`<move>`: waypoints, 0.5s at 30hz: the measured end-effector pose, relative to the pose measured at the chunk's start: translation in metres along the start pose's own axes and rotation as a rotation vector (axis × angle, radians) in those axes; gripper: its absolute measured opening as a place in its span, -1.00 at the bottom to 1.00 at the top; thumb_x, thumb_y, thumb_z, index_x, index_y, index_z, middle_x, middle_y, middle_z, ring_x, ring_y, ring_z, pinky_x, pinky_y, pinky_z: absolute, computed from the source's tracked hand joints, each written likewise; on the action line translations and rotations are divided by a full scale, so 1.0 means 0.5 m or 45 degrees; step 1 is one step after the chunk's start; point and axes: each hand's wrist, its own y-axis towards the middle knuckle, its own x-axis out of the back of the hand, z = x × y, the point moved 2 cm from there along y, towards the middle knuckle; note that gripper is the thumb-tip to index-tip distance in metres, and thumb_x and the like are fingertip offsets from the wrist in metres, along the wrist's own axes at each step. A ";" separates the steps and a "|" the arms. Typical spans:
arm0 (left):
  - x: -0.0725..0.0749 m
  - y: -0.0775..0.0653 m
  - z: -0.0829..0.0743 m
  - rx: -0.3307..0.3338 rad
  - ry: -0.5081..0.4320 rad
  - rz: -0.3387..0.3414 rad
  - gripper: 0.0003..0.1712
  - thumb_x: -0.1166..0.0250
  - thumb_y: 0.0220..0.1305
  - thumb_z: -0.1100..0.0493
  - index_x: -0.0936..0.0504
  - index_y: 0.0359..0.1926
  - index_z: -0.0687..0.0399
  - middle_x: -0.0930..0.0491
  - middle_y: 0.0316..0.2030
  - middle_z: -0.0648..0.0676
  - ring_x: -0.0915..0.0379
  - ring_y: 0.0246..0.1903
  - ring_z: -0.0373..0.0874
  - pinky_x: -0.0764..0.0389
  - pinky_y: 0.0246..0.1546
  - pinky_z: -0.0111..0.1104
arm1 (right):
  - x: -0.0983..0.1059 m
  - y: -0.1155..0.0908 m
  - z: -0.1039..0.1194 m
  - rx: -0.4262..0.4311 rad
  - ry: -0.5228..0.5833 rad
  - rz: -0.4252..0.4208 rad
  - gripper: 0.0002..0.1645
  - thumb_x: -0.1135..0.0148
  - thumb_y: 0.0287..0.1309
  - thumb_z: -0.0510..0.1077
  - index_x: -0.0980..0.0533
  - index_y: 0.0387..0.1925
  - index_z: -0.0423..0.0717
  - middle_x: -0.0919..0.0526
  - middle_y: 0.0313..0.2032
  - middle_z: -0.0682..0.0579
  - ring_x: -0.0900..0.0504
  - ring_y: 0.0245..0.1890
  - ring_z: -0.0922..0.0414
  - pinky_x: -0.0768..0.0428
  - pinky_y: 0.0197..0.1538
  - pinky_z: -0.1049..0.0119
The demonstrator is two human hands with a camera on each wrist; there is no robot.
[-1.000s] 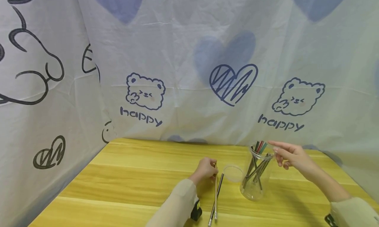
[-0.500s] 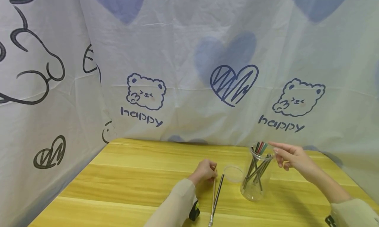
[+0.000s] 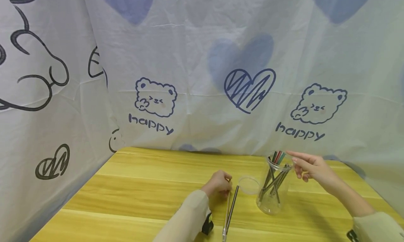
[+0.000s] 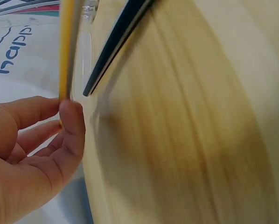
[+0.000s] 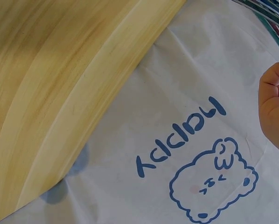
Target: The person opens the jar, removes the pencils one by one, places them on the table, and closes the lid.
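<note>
My left hand (image 3: 217,183) pinches the far end of a yellow pencil (image 4: 66,46) between thumb and fingertips, low over the table. Beside it lies a dark pencil (image 3: 232,208), slanting toward me; the near ends of the two overlap in the head view. To the right stands a tall clear jar (image 3: 268,207) with several dark, red and green pencils (image 3: 275,180) leaning inside. With index finger and thumb, my right hand (image 3: 310,168) holds the jar's rim from the right, its other fingers loosely bent. Only part of that hand shows in the right wrist view.
A clear round lid (image 3: 248,185) lies flat between the dark pencil and the jar. The wooden table (image 3: 142,186) reaches to a white printed cloth (image 3: 202,129) hanging behind it, with another cloth side on the left.
The near end of the yellow pencil has swung left, onto the dark pencil's end. The left hand has shifted only slightly; the right hand and the jar stay where they were.
</note>
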 end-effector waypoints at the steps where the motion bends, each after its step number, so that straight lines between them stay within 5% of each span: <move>1: 0.001 0.000 -0.001 -0.006 0.017 -0.003 -0.49 -0.17 -0.10 0.59 -0.46 -0.01 0.45 -0.56 -0.51 0.18 -0.40 -0.73 -0.17 -0.52 -0.72 -0.38 | 0.000 0.000 0.000 0.001 0.002 -0.001 -0.57 0.09 0.31 -0.12 -0.32 0.19 0.01 -0.46 -0.54 -0.04 -0.44 -0.58 0.19 -0.46 -0.60 0.40; 15: -0.013 0.002 0.007 0.029 0.015 0.016 -0.44 -0.24 -0.14 0.63 -0.46 0.00 0.42 -0.51 -0.51 0.15 -0.43 -0.76 -0.13 -0.56 -0.70 -0.35 | -0.002 -0.001 -0.001 -0.017 0.003 -0.016 -0.51 0.08 0.30 -0.10 -0.26 0.21 -0.20 -0.44 -0.55 -0.02 -0.44 -0.58 0.19 -0.46 -0.60 0.41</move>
